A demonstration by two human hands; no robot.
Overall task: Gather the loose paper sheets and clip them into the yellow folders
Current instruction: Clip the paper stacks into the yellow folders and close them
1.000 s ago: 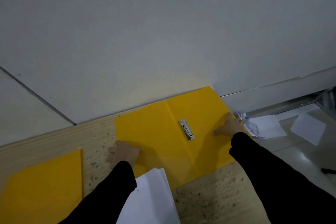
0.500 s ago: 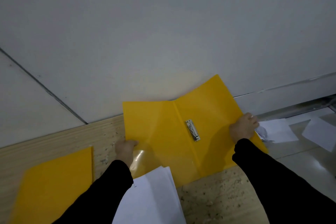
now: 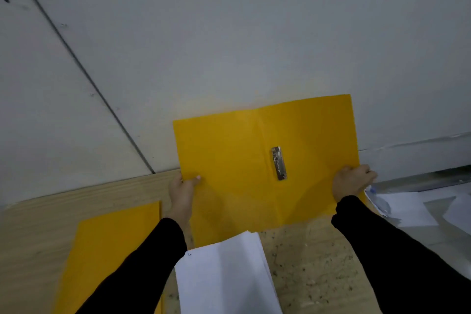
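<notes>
So the open yellow plastic folder [image 3: 229,160] was flat on the wooden tabletop [image 3: 318,262] a second ago, and now it's lifted. Left hand [image 3: 182,191] pinches its left edge, right hand [image 3: 351,182] grips the right. The white paper stack [image 3: 224,275] below isn't clipped yet.

Yellow folder [image 3: 229,160], silver clip [image 3: 279,163], white sheets [image 3: 224,275], black sleeves [image 3: 132,270].

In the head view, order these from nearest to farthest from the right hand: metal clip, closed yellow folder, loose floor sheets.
1. Loose floor sheets, just right of the right hand.
2. Metal clip, leftward, in the open folder.
3. Closed yellow folder, far left.
</notes>
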